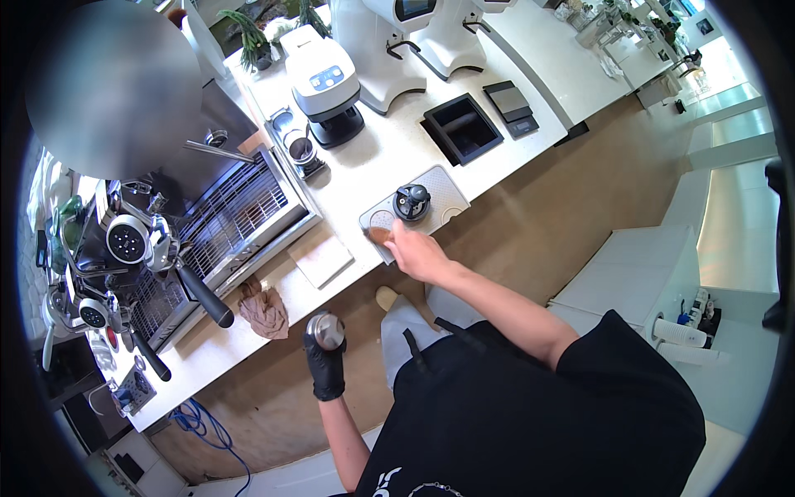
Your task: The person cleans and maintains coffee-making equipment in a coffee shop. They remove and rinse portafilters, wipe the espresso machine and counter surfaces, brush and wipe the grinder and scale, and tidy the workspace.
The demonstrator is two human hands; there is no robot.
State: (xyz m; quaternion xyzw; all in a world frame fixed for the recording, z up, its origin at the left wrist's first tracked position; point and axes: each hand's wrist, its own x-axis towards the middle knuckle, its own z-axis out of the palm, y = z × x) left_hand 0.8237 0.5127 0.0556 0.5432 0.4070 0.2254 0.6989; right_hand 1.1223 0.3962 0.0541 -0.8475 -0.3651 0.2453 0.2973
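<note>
My right hand (419,253), bare, grips a small brown thing (379,235), perhaps a brush, over the near left part of a pale mat (446,181) with round recesses. Just beyond the fingers, a black round coffee tool (411,202), perhaps a tamper, stands on that mat. My left hand (325,371) wears a black glove and holds a round shiny metal vessel (326,330) above the floor, off the counter's front edge. Whether the vessel contains anything is unclear. A crumpled brown cloth (266,312) lies on the counter near the left hand.
An espresso machine (208,255) with black-handled portafilters (205,295) stands left. Behind the mat are a white countertop machine (323,81), white grinders (385,68), a black bin insert (464,129) and a scale (512,109). A blue hose (202,422) lies on the floor.
</note>
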